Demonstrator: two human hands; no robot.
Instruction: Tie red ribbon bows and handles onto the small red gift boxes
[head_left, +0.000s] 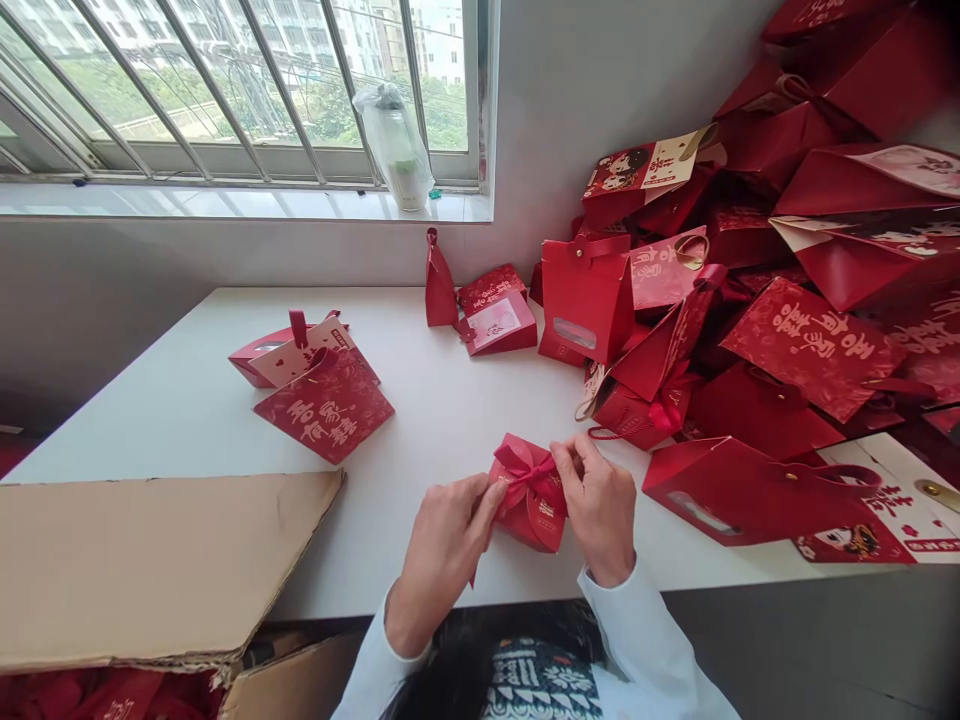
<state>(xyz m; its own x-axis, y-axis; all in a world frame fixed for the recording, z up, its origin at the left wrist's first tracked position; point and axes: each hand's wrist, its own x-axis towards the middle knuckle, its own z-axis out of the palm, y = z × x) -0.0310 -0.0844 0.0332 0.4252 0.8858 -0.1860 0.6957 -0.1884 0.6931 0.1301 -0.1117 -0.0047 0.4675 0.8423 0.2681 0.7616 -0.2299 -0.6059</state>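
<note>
A small red gift box point(534, 525) with gold print lies on the white table in front of me. A dark pink ribbon point(529, 478) is tied in a bow on top of it. At the box's left side my left hand point(446, 540) pinches the ribbon between thumb and index finger, and a ribbon tail hangs below that hand. On the opposite side my right hand point(600, 500) is closed on the other part of the bow, its fingertips at the box's upper right edge.
Red gift boxes point(810, 345) are heaped along the table's right side. Two red boxes point(326, 405) stand at left, and smaller ones point(499, 320) near the wall. An open cardboard carton point(165, 570) sits lower left. A bagged cup point(401, 150) stands on the windowsill.
</note>
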